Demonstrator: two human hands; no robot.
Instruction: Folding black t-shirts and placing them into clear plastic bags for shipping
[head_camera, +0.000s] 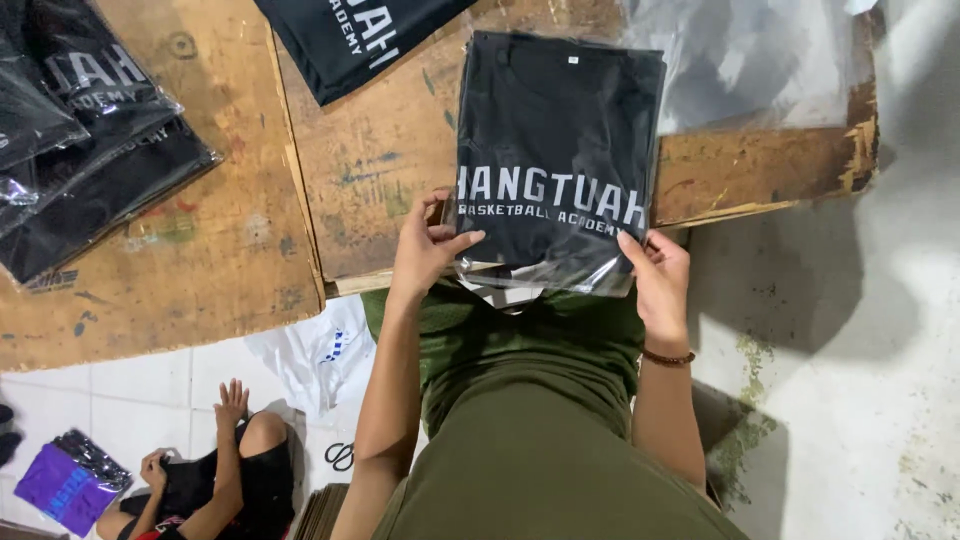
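Note:
A folded black shirt with white lettering, inside a clear plastic bag (555, 150), lies on the worn wooden table (380, 170) right in front of me. My left hand (425, 245) grips the bag's lower left corner, thumb on top. My right hand (660, 275), with a bead bracelet at the wrist, pinches the lower right corner. The bag's open end hangs over the table's near edge.
A stack of bagged black shirts (85, 130) lies at the far left, another black shirt (350, 35) at the top. Loose clear plastic (745, 55) lies top right. Below left, a person (215, 475) sits on the tiled floor beside a purple packet (65, 485) and a white bag (315, 360).

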